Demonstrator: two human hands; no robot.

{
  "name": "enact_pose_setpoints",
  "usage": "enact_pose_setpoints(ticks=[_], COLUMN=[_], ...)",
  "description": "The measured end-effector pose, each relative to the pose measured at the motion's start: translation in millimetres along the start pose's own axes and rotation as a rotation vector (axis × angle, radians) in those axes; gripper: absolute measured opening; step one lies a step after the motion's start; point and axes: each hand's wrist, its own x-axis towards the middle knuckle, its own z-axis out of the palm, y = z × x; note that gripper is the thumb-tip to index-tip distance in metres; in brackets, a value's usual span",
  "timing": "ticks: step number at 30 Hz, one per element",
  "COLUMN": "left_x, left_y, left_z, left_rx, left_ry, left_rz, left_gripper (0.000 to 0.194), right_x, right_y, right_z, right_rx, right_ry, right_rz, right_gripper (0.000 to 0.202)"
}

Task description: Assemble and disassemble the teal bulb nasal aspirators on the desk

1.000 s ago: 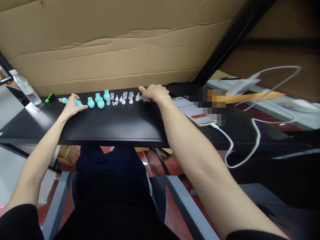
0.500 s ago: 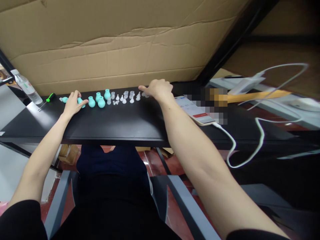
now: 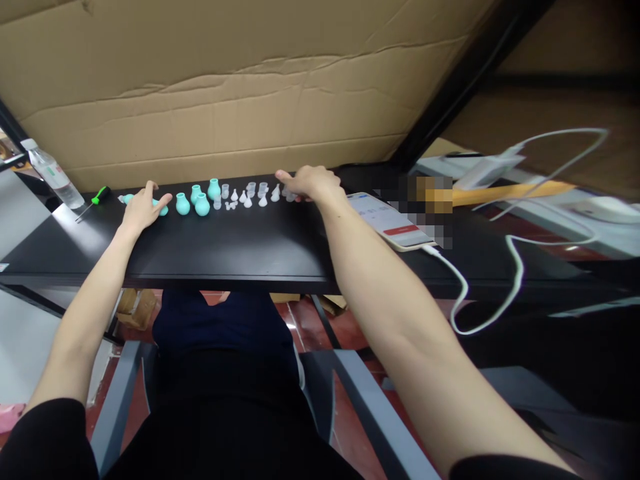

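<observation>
My left hand [image 3: 141,208] lies over teal rubber bulbs at the left of the black table, its fingers and thumb spread. One teal bulb [image 3: 164,208] shows between thumb and fingers, partly covered; another teal piece with a clear tip [image 3: 128,199] shows on the hand's far side. To its right stand several teal bulbs [image 3: 202,205] with open necks. My right hand [image 3: 314,184] reaches to small clear plastic parts [image 3: 289,193], thumb stretched out to the left. Its other fingers point down and are partly hidden. Between the hands are white cone-shaped nozzles [image 3: 263,200] and clear cups [image 3: 251,189].
A water bottle [image 3: 54,175] and a green-handled screwdriver [image 3: 100,196] are at the far left. Right of my right arm lies a phone [image 3: 387,220] with a white charging cable [image 3: 515,280]. A cardboard sheet [image 3: 225,87] rises behind the black table [image 3: 225,250].
My right hand has dropped slightly, its fingers lower beside the clear parts. The left hand has shifted a little to the left over the teal bulbs. The other pieces stay in place.
</observation>
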Motion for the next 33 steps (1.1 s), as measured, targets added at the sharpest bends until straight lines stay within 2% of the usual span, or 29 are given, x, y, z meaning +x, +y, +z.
enact_pose_setpoints(ticks=[6, 9, 12, 17, 20, 23, 26, 30, 33], left_x=[5.0, 6.4, 7.0, 3.5, 1.3, 2.3, 4.2, 1.8, -5.0], left_y=[-8.6, -9.7, -13.4, -16.0, -13.3, -12.8, -16.2, -20.7, -17.7], left_z=[1.5, -1.0, -2.5, -0.4, 3.6, 9.8, 15.8, 17.0, 13.2], left_rx=[-0.133, -0.168, -0.217, -0.324, -0.326, -0.288, -0.237, -0.177, -0.138], left_ry=[0.023, 0.042, 0.069, 0.095, 0.071, 0.110, 0.182, 0.198, 0.225], left_rz=[0.038, 0.031, 0.037, 0.027, 0.052, 0.081, 0.052, -0.022, 0.024], left_gripper=[0.050, 0.048, 0.054, 0.069, 0.072, 0.073, 0.064, 0.033, 0.040], right_x=[-8.0, -7.4, -7.0, -6.3, -3.6, -0.8, 0.8, 3.9, 7.5], right_y=[-3.2, -2.9, -1.8, -0.3, 0.2, 0.5, 1.0, 1.9, 2.1], right_z=[-8.1, -10.5, -12.1, -12.2, -10.0, -8.1, -7.1, -5.1, -3.1], right_rx=[0.006, 0.021, 0.042, 0.056, 0.068, 0.073, 0.076, 0.079, 0.100], right_ry=[-0.015, 0.025, 0.065, 0.055, 0.064, 0.089, 0.098, 0.092, 0.089], right_rz=[0.016, 0.019, 0.014, -0.001, -0.012, -0.008, -0.011, -0.013, -0.011], right_gripper=[0.079, 0.083, 0.086, 0.089, 0.090, 0.088, 0.087, 0.089, 0.091])
